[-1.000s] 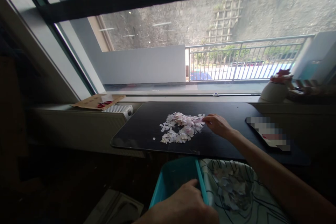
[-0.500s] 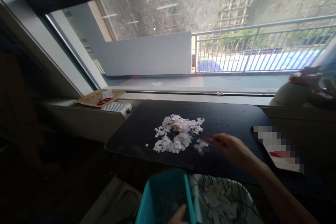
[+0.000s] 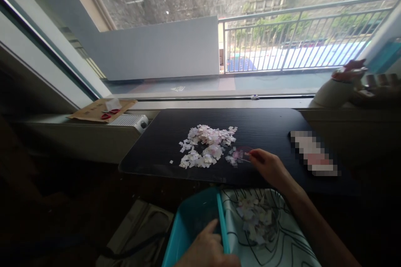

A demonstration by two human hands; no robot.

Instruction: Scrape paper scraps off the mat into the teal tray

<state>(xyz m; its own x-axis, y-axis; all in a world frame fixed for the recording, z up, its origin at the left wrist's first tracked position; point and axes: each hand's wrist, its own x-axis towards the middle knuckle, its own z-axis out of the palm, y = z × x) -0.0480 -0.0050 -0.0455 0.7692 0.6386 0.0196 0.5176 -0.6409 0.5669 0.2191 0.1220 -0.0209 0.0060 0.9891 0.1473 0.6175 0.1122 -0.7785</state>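
A heap of small white and pink paper scraps (image 3: 206, 146) lies on a black table (image 3: 266, 127). My right hand (image 3: 269, 169) rests near the table's front edge, fingers pinched on a thin translucent pink card (image 3: 242, 152) that touches a few scraps split off from the heap. Below the table edge my left hand (image 3: 208, 248) grips the rim of a teal bin (image 3: 191, 221) lined with a white patterned bag (image 3: 282, 242). More scraps (image 3: 255, 217) lie inside the bag.
A blurred flat item (image 3: 313, 158) lies at the table's right. On the sill stand a white heater (image 3: 128, 121), a brown envelope with red scissors (image 3: 100, 110) and a round white pot (image 3: 332, 91). A grey bag (image 3: 138, 229) lies on the dark floor.
My right hand has drawn back from the heap's far right side toward the front edge, pulling a few scraps with it. My left hand stays on the bin, which sits lower in view.
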